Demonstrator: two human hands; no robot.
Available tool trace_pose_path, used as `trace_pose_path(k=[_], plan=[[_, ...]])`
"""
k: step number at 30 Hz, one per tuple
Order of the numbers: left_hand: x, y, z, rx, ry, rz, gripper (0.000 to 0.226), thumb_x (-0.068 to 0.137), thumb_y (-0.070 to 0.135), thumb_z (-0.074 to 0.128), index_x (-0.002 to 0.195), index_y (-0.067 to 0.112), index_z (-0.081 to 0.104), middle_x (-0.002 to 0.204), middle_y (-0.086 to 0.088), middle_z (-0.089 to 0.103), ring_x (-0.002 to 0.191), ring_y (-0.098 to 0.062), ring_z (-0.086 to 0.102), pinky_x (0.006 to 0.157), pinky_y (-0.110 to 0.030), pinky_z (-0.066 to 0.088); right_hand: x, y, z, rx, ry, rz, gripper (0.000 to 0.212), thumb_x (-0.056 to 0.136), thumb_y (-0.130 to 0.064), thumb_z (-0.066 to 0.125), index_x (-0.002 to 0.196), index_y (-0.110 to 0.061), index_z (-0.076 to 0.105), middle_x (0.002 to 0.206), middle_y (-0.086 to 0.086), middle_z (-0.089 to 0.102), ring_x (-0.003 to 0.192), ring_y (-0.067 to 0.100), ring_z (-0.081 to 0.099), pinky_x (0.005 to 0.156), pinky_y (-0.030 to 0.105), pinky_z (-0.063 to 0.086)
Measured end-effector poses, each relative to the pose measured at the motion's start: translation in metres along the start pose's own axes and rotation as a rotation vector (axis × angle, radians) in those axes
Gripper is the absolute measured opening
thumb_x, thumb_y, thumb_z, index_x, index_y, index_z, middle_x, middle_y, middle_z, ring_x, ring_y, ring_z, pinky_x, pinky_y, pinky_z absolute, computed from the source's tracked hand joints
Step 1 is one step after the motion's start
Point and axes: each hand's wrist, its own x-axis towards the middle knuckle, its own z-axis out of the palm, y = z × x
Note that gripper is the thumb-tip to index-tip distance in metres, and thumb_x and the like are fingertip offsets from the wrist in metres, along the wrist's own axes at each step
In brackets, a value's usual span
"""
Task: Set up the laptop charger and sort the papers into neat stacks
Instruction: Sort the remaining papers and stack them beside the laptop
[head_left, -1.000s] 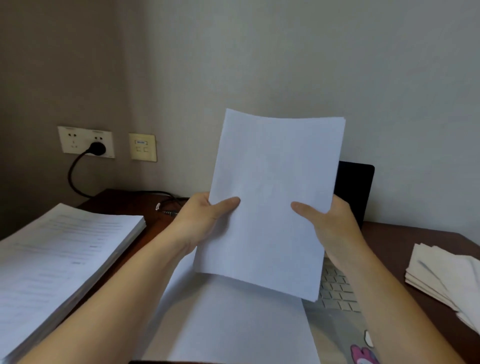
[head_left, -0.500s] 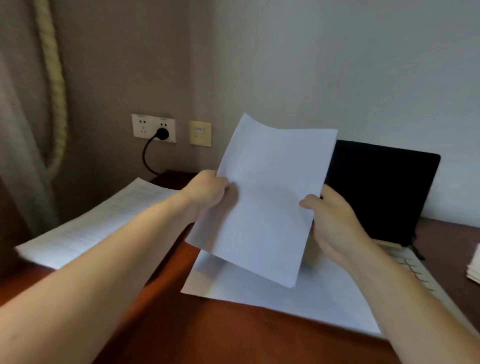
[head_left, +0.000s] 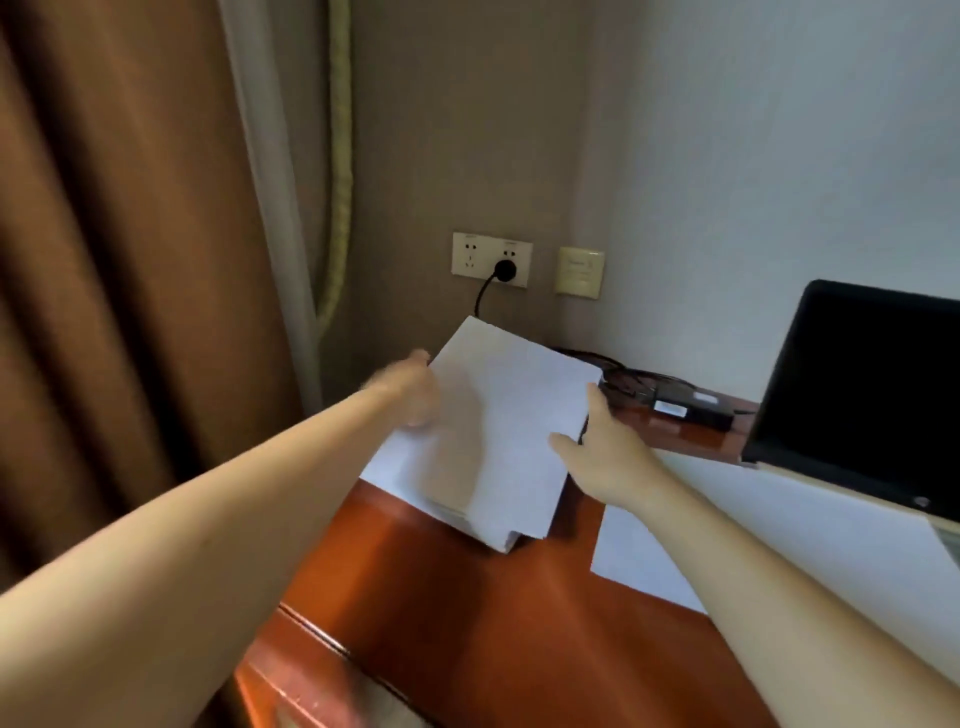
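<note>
Head view, one frame, motion blur on the left side.

Paper stack (head_left: 470, 488) lies on the wooden desk (head_left: 467, 613) near frame centre, its far corner pointing toward 12 o'clock at the wall socket (head_left: 491, 259). A single white sheet (head_left: 511, 426) lies on top of it or just above; contact cannot be confirmed.

Left hand (head_left: 410, 387): at the sheet's 9 o'clock edge, heavily blurred; appears curled at the paper edge, grip cannot be told.

Right hand (head_left: 605, 449): at the sheet's 3 o'clock edge, thumb on the upper face, fingers reaching along the side edge, loosely pinching the sheet.

Charger brick (head_left: 685, 408) sits on the desk at 2 o'clock from the stack, coiled cable beside it. A black plug (head_left: 505, 270) is seated in the socket, cord dropping behind the stack.

Laptop (head_left: 862, 389), open with dark screen, at 3 o'clock. More loose white paper (head_left: 753, 514) lies in front of it, under the right forearm.

Brown curtain (head_left: 130, 286) fills the 9 o'clock side.
</note>
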Motion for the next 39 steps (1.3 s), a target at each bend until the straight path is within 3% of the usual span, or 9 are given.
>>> trace_pose_path(k=[4, 11, 14, 17, 21, 26, 31, 36, 39], plan=[[0.012, -0.025, 0.022, 0.107, -0.106, -0.037, 0.060, 0.104, 0.031, 0.039, 0.159, 0.011, 0.023, 0.157, -0.015, 0.042, 0.142, -0.035, 0.044, 0.113, -0.037, 0.037, -0.001, -0.008, 0.018, -0.437, -0.065, -0.076, 0.066, 0.103, -0.053, 0.024, 0.159, -0.025, 0.003, 0.150, 0.016, 0.044, 0.137, 0.036, 0.039, 0.106, 0.046, 0.037], [-0.007, 0.004, 0.038, 0.247, 0.166, 0.164, 0.058, 0.103, 0.045, 0.041, 0.155, 0.021, 0.033, 0.154, -0.011, 0.038, 0.143, -0.034, 0.032, 0.114, -0.050, 0.028, -0.030, 0.024, -0.017, -0.617, 0.089, -0.186, 0.053, 0.101, -0.058, 0.031, 0.141, -0.026, 0.045, 0.133, 0.001, 0.059, 0.128, 0.026, 0.046, 0.100, 0.041, 0.044], [-0.033, 0.050, 0.054, 0.252, 0.235, 0.440, 0.036, 0.101, 0.036, 0.048, 0.130, 0.020, 0.063, 0.132, -0.008, 0.057, 0.127, -0.032, 0.049, 0.100, -0.043, 0.041, -0.064, 0.054, -0.040, -0.649, -0.032, -0.165, 0.073, 0.089, -0.076, 0.039, 0.151, -0.039, 0.030, 0.158, -0.010, 0.032, 0.147, 0.017, 0.024, 0.118, 0.041, 0.027], [-0.059, 0.093, 0.082, 0.197, 0.008, 0.500, 0.029, 0.099, 0.030, 0.049, 0.103, 0.018, 0.076, 0.104, -0.004, 0.070, 0.102, -0.029, 0.064, 0.083, -0.034, 0.053, -0.106, 0.075, -0.054, -0.618, -0.195, -0.162, 0.096, 0.073, -0.088, 0.048, 0.153, -0.052, 0.008, 0.164, -0.022, 0.002, 0.152, 0.008, 0.004, 0.124, 0.038, 0.014], [-0.070, 0.124, 0.119, 0.188, -0.179, 0.534, 0.030, 0.101, 0.038, 0.052, 0.117, 0.023, 0.073, 0.119, 0.001, 0.070, 0.109, -0.023, 0.062, 0.095, -0.035, 0.052, -0.137, 0.098, -0.064, -0.647, -0.023, -0.253, 0.071, 0.095, -0.057, 0.047, 0.154, -0.046, 0.011, 0.163, -0.020, 0.011, 0.149, 0.007, 0.017, 0.119, 0.030, 0.024], [-0.078, 0.147, 0.140, 0.212, -0.242, 0.540, 0.037, 0.103, 0.044, 0.048, 0.132, 0.026, 0.064, 0.135, 0.000, 0.064, 0.123, -0.024, 0.057, 0.109, -0.041, 0.047, -0.146, 0.129, -0.056, -0.792, 0.223, -0.331, 0.036, 0.094, -0.039, 0.039, 0.114, -0.023, 0.064, 0.116, -0.005, 0.066, 0.107, 0.016, 0.064, 0.078, 0.037, 0.056], [-0.080, 0.157, 0.142, 0.030, -0.345, 0.560, 0.038, 0.110, 0.027, 0.038, 0.135, 0.012, 0.062, 0.141, -0.002, 0.059, 0.132, -0.022, 0.051, 0.101, -0.021, 0.034, -0.149, 0.141, -0.046, -0.849, 0.416, -0.432, 0.013, 0.082, -0.029, 0.066, 0.071, -0.020, 0.065, 0.068, -0.004, 0.063, 0.058, 0.020, 0.064, 0.042, 0.028, 0.041], [-0.081, 0.151, 0.131, -0.314, -0.380, 0.435, 0.031, 0.105, 0.005, 0.045, 0.129, 0.005, 0.065, 0.123, -0.001, 0.058, 0.123, -0.023, 0.055, 0.098, -0.022, 0.038, -0.148, 0.133, -0.065, -0.711, 0.645, -0.432, 0.021, 0.074, -0.022, 0.078, 0.072, -0.018, 0.058, 0.049, 0.001, 0.054, 0.038, 0.030, 0.053, 0.039, 0.027, 0.025], [-0.080, 0.143, 0.129, -0.762, -0.462, 0.287, 0.040, 0.106, 0.040, 0.046, 0.131, 0.017, 0.066, 0.117, -0.004, 0.070, 0.112, -0.027, 0.062, 0.090, -0.037, 0.046, -0.144, 0.117, -0.093, -0.169, 0.695, -0.371, 0.021, 0.101, -0.026, 0.048, 0.084, -0.015, 0.054, 0.061, -0.001, 0.054, 0.057, 0.022, 0.054, 0.054, 0.037, 0.041]])
